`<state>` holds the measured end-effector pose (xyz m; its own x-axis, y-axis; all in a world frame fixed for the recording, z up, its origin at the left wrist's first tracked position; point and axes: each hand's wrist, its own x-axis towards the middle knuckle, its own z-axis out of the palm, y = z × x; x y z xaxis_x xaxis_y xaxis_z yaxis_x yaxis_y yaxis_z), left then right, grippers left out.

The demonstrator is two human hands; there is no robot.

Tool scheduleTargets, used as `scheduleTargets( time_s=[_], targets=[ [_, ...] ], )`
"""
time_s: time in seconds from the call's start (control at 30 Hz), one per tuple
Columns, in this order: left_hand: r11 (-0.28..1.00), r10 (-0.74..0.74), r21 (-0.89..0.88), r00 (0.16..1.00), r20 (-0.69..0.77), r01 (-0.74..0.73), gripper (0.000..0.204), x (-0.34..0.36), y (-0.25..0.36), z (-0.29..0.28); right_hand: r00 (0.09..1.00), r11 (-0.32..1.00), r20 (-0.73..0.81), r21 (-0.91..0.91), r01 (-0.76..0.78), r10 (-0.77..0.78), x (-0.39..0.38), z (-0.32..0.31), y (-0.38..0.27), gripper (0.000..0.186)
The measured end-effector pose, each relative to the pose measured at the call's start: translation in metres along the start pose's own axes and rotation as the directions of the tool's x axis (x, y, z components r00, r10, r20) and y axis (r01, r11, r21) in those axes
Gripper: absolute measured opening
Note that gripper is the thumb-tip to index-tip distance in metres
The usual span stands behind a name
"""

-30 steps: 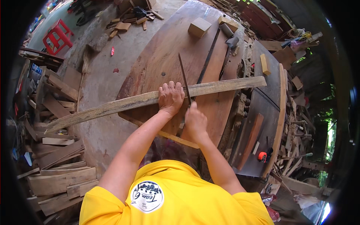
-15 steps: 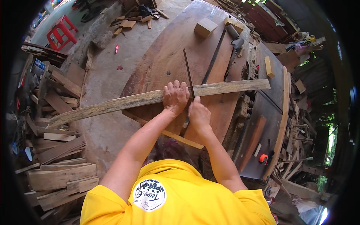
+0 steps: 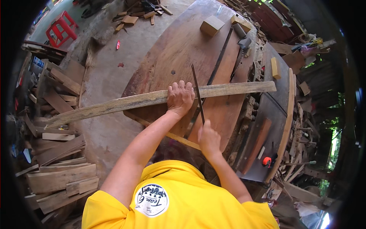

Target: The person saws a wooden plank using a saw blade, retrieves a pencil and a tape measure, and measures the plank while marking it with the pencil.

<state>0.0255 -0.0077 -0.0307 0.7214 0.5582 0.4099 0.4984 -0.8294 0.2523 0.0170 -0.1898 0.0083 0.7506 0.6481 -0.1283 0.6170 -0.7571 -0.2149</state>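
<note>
A long, rough wooden plank (image 3: pixel 133 100) lies across the wooden worktable (image 3: pixel 156 72), its left end reaching out past the table's edge. My left hand (image 3: pixel 180 99) is closed over the plank near its middle, knuckles up, pressing on it. Just to the right, a handsaw (image 3: pixel 200 108) crosses the plank, its thin dark blade seen almost edge-on. Its near end is in my right hand (image 3: pixel 209 139), which is closed round it on my side of the plank. The handle is hidden inside the fist, and I cannot tell how deep the blade sits in the wood.
Wood blocks (image 3: pixel 212 26) and a grey motor-like part (image 3: pixel 244 40) sit at the table's far end. On the dark side panel to the right are an orange tape measure (image 3: pixel 267 162) and a brown wood strip (image 3: pixel 257 144). Stacked boards (image 3: pixel 63 178) lie left; a red stool (image 3: pixel 61 29) stands far left.
My right hand has drawn the handsaw back toward me, away from the plank, so less blade shows beyond it. My left hand stays on the plank.
</note>
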Motion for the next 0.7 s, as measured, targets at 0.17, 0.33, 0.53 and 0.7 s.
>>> scheduleTargets(
  time_s=[0.17, 0.33, 0.53, 0.7],
  targets=[
    [1.000, 0.026, -0.012, 1.000, 0.005, -0.026, 0.017, 0.005, 0.013, -0.001, 0.995, 0.999, -0.096, 0.020, -0.027, 0.029, 0.057, 0.001, -0.007, 0.016],
    [1.000, 0.012, -0.028, 1.000, 0.016, -0.011, 0.017, -0.001, 0.006, 0.001, 0.999, 1.000, -0.049, -0.007, -0.004, 0.003, 0.045, 0.002, -0.006, 0.016],
    [0.998, 0.031, -0.054, 0.999, 0.013, -0.030, 0.017, 0.002, 0.009, -0.003, 0.998, 0.998, -0.025, -0.008, -0.056, 0.056, 0.048, 0.003, -0.008, 0.017],
    [0.998, 0.013, -0.057, 1.000, 0.013, -0.012, 0.018, -0.001, 0.011, 0.004, 0.995, 1.000, -0.098, 0.001, -0.015, 0.015, 0.063, 0.005, -0.007, 0.018]
  ],
)
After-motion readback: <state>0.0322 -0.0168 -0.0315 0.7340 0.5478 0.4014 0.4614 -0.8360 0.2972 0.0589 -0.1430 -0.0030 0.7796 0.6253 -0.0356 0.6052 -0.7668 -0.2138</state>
